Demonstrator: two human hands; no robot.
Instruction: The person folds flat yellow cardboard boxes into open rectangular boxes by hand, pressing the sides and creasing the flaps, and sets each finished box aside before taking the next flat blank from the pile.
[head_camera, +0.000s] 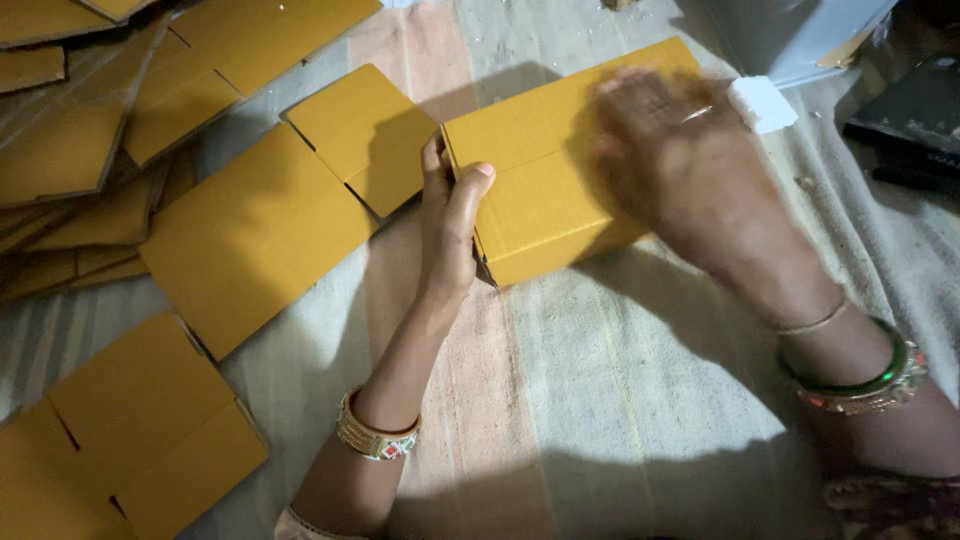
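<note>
While the left hand (447, 215) pinches the near-left edge of the box (560, 160) on the cloth (620, 380) and the blurred right hand (680, 165) lies flat and open on top, the step looks like pressing it into shape — next, likely, firming the folds — flat blanks (250, 230) just beside.

I count one folded yellow box (545, 170) at twelve o'clock, two flat cardboard blanks (250, 230) at ten and seven, one heap of blanks (70, 150) beyond them at ten, my two hands.
</note>
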